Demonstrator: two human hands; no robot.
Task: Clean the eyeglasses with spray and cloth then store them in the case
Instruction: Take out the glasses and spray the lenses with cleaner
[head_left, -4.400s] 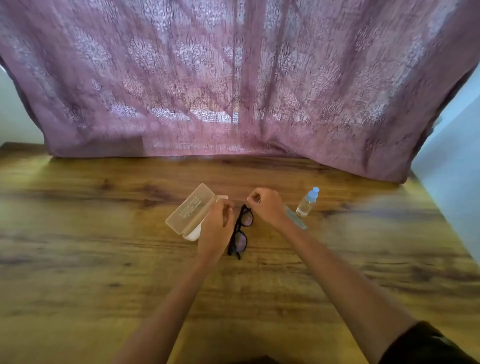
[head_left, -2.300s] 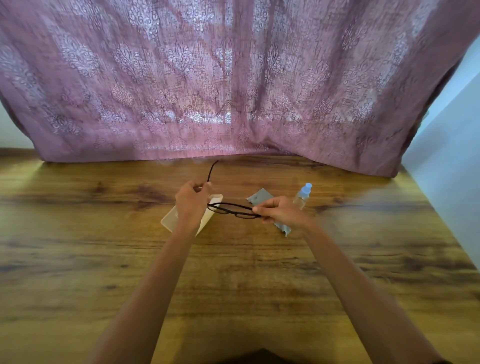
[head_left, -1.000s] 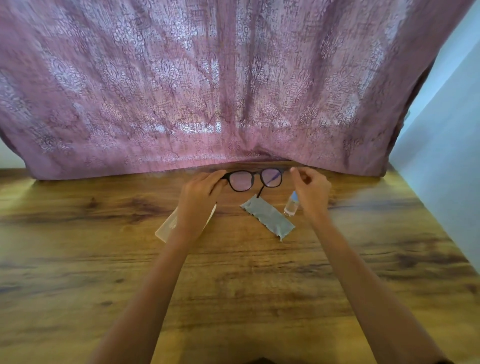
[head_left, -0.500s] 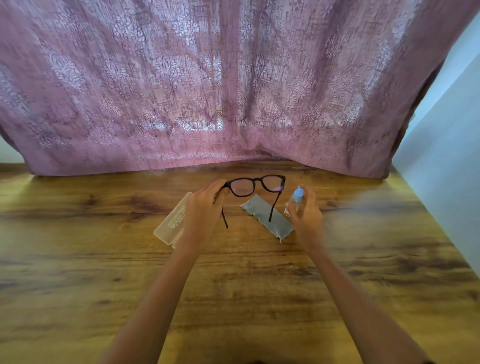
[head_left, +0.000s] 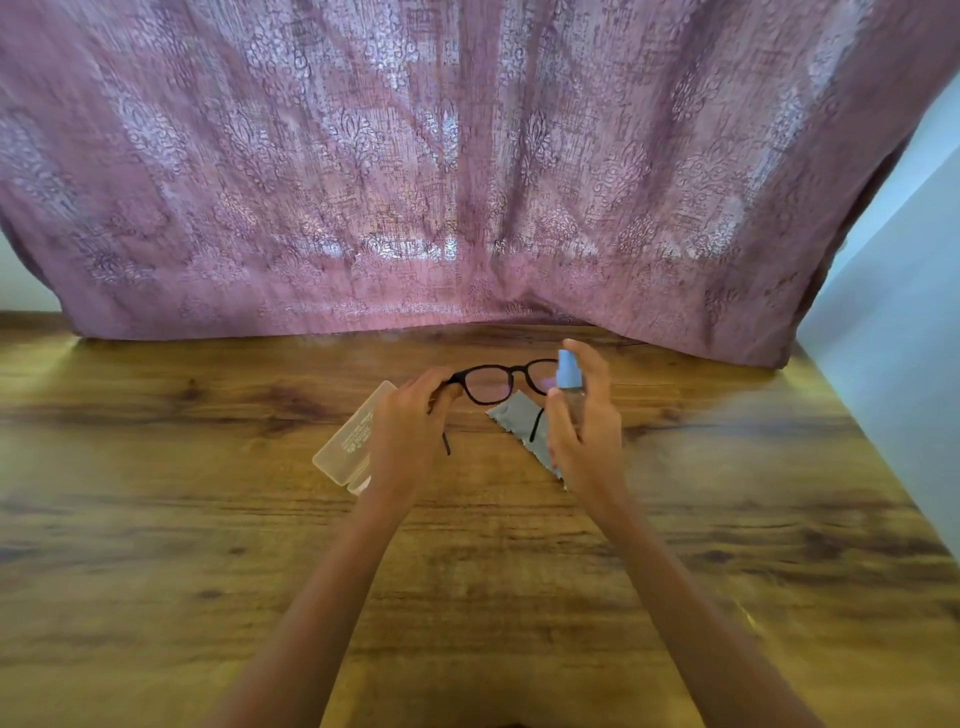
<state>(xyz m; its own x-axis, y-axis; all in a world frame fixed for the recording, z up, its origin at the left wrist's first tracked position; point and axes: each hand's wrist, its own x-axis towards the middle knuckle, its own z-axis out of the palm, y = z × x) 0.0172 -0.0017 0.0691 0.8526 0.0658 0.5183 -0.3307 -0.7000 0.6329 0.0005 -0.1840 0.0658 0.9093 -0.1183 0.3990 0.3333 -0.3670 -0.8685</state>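
My left hand (head_left: 410, 421) holds the black-framed eyeglasses (head_left: 491, 384) by their left corner, above the table, lenses facing me and temples unfolded. My right hand (head_left: 584, 431) grips the small spray bottle (head_left: 567, 371) with a blue cap, upright just right of the glasses, index finger over its top. A grey cleaning cloth (head_left: 524, 426) lies flat on the table below the glasses, partly hidden by my right hand. The translucent beige case (head_left: 345, 447) lies on the table to the left, partly behind my left wrist.
The wooden table (head_left: 467, 571) stretches wide around the objects. A mauve patterned curtain (head_left: 467, 182) hangs along the table's far edge. A pale wall (head_left: 893, 364) borders the right side.
My right hand let go of the glasses, took the spray bottle from the table and raised it beside the right lens. My left hand keeps the glasses up.
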